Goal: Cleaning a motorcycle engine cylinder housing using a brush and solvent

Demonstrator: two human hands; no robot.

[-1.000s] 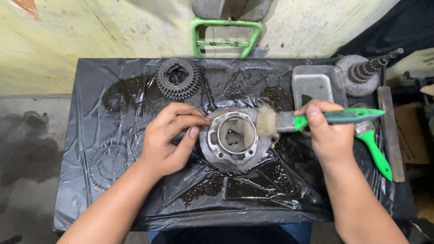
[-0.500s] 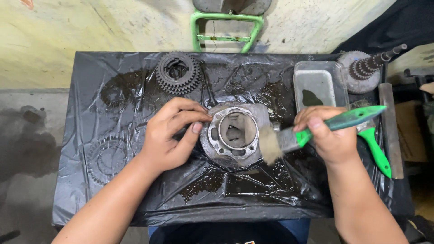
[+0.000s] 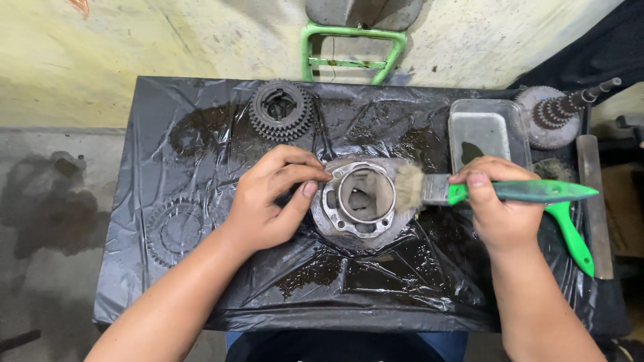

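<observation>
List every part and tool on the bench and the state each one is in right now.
Left hand: gripping the cylinder's rim.
Right hand: holding the brush.
Cylinder: upright, bore open.
Brush: bristles against the cylinder's side.
Gear cluster: lying flat, untouched.
Metal tray: holds dark liquid.
Plastic sheet: wet, oily.

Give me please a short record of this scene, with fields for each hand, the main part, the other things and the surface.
left hand: the left hand grips the left side of the metal cylinder part
right hand: the right hand holds a green-handled paintbrush, bristles at the part's right edge
main part: grey, round, with a wide open bore facing up
other things: dark gear cluster at the back left; small metal tray; geared shaft at the back right; second green handle
surface: table under wet black plastic sheet
</observation>
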